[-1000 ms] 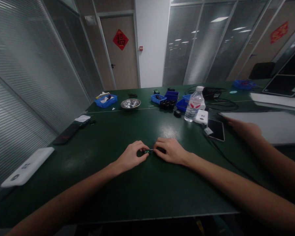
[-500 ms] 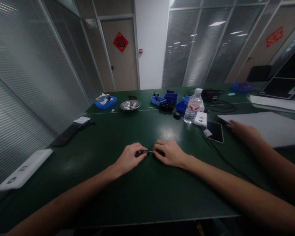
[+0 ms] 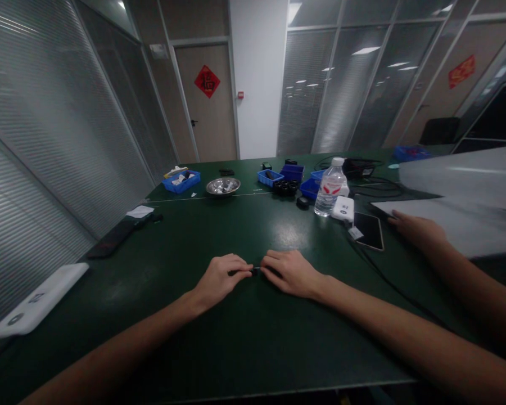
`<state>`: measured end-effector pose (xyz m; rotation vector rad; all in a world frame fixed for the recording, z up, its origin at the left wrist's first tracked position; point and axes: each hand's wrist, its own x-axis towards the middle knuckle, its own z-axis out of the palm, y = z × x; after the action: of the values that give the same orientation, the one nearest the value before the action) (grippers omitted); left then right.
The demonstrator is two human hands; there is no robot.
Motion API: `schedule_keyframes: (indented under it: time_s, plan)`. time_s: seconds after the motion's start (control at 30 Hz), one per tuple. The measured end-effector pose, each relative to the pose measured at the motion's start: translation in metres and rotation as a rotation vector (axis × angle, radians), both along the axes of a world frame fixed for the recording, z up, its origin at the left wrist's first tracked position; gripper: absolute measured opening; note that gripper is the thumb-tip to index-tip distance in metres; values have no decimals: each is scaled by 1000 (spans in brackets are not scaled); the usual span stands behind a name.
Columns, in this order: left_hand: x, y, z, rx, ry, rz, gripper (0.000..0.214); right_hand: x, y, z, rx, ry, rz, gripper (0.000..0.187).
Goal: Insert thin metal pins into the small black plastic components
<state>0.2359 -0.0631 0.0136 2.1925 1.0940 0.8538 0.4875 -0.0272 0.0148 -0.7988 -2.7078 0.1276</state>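
Observation:
Both of my hands meet low over the middle of the green table point(image 3: 164, 332). My left hand point(image 3: 220, 281) pinches a small dark part point(image 3: 254, 271) between thumb and fingertips; its exact kind is too small to make out. From the right, the thumb and forefinger of my right hand point(image 3: 293, 273) close on the end of a thin pale rod point(image 3: 257, 268). This rod bridges the narrow gap between the fingertips and appears to touch the dark part. My fingers hide most of both pieces.
At right, another person's hand point(image 3: 419, 230) rests on a white sheet point(image 3: 480, 225). A water bottle point(image 3: 329, 188), white power bank point(image 3: 343, 208) and phone point(image 3: 369, 230) stand nearby. Farther back are a metal bowl point(image 3: 222, 187) and blue trays point(image 3: 181, 183). Left lies a white device point(image 3: 40, 301).
My left fingers have closed flatter over the small part, hiding its green face. At right, a white sheet has been lifted and tilted. The view has tipped slightly upward.

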Motion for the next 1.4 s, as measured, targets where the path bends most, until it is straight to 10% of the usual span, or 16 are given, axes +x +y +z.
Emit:
schedule_keyframes:
  time_s: [1.4]
  plan:
    - [3,0,5,-98,14,-13,30,-3,-5,3,-26,30,-31,26]
